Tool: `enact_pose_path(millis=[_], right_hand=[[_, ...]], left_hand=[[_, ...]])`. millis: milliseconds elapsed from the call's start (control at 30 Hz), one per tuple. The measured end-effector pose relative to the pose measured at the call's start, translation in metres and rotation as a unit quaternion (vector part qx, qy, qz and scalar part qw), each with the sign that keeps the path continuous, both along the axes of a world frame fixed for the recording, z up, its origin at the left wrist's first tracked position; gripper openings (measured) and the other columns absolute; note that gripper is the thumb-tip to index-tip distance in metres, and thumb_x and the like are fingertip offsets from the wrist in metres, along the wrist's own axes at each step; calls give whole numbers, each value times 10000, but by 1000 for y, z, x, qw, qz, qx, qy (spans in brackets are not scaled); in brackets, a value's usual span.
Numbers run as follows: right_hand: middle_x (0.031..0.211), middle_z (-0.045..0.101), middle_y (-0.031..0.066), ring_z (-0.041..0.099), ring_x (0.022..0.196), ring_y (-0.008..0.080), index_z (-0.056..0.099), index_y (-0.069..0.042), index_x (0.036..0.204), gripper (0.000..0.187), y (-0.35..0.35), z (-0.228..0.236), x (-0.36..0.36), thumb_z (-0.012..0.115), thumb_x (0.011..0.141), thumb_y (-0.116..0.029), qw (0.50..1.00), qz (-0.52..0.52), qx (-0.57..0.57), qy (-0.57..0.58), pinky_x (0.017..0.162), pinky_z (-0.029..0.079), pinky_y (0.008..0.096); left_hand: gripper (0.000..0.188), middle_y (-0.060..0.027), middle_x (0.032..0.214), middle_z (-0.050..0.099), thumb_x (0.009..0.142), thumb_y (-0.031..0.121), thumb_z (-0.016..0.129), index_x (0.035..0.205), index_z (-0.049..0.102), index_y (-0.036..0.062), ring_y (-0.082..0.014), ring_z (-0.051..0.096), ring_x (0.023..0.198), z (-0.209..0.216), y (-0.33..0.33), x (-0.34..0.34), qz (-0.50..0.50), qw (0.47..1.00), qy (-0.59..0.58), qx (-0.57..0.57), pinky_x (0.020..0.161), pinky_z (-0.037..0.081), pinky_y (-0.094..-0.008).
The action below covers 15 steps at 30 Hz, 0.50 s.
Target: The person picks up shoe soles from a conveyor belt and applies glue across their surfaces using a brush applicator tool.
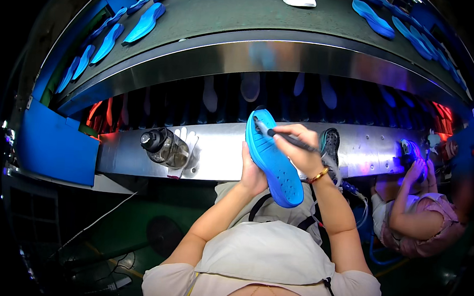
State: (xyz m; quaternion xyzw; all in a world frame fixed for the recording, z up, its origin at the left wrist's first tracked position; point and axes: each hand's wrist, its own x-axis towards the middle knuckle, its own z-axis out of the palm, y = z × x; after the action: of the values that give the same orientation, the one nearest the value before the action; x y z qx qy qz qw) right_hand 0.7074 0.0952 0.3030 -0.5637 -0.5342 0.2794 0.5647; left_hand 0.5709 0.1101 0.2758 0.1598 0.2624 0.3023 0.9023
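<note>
A bright blue shoe sole point(277, 163) is held tilted in front of me, above the near edge of the metal ledge. My left hand point(252, 173) grips it along its left side, with the fingers partly hidden behind it. In my right hand point(303, 149) is a thin black-handled brush point(291, 139), pinched between the fingers. Its greyish tip meets the upper end of the sole, where a dark patch shows. Small holes dot the sole's lower end. Just right of my right hand, a dark perforated shoe point(331, 144) sits on the ledge.
A dark clear bottle point(167, 148) and a white glove point(185, 137) are on the metal ledge point(221, 147) at left. Beyond, a conveyor belt point(228, 16) carries several blue soles and a white one. At right, another person point(418, 216) handles a lit purple-blue item.
</note>
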Motion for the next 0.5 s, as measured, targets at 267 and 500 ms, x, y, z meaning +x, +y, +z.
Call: enact_pose_path(millis=[267, 500], right_hand=[[788, 643, 77, 610, 756, 224, 651, -69, 815, 188, -70, 24, -7, 671, 628, -61, 973, 155, 5, -172, 709, 449, 315], [811, 640, 118, 612, 701, 144, 642, 12, 877, 165, -38, 47, 31, 634, 719, -33, 989, 111, -17, 95, 631, 478, 235]], left_hand=[[850, -184, 942, 571, 786, 697, 64, 1165, 438, 34, -300, 577, 852, 9, 23, -22, 53, 993, 71, 73, 780, 469, -433], [877, -192, 1075, 533, 772, 717, 51, 1259, 357, 56, -314, 544, 963, 30, 7, -12, -93, 990, -93, 40, 848, 442, -445]])
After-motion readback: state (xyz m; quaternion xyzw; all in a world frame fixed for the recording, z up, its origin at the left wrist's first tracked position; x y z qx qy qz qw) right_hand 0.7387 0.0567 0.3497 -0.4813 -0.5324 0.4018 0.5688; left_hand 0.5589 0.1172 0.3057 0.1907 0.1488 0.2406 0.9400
